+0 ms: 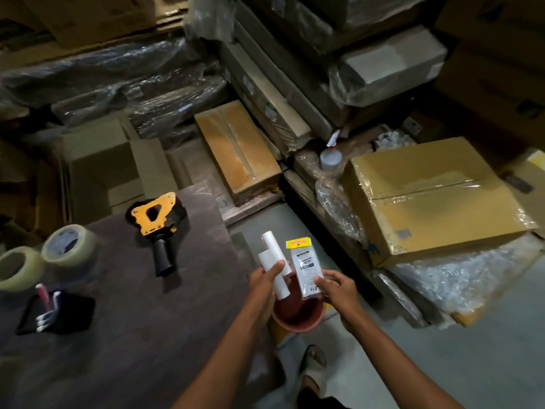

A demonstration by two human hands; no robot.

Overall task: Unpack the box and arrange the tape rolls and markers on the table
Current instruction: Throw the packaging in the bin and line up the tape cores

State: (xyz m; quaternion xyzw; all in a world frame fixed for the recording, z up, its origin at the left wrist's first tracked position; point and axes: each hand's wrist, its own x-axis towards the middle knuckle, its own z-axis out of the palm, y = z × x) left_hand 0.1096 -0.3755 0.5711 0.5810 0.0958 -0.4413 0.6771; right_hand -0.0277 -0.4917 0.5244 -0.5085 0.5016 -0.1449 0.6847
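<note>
While the person is standing at the table edge, the left hand is gripping two white tubes, fingers curled round them and thumb lying across the front. Just right of those fingers, the right hand is pinching a clear packet with a yellow header by its lower edge. Directly below both hands, a brown pot is sitting on the floor. Well left of the fingers, two tape rolls are lying on the table, touching each other, with a dispenser between them and the hands. Nearest the left edge, markers are lying on a black pad.
</note>
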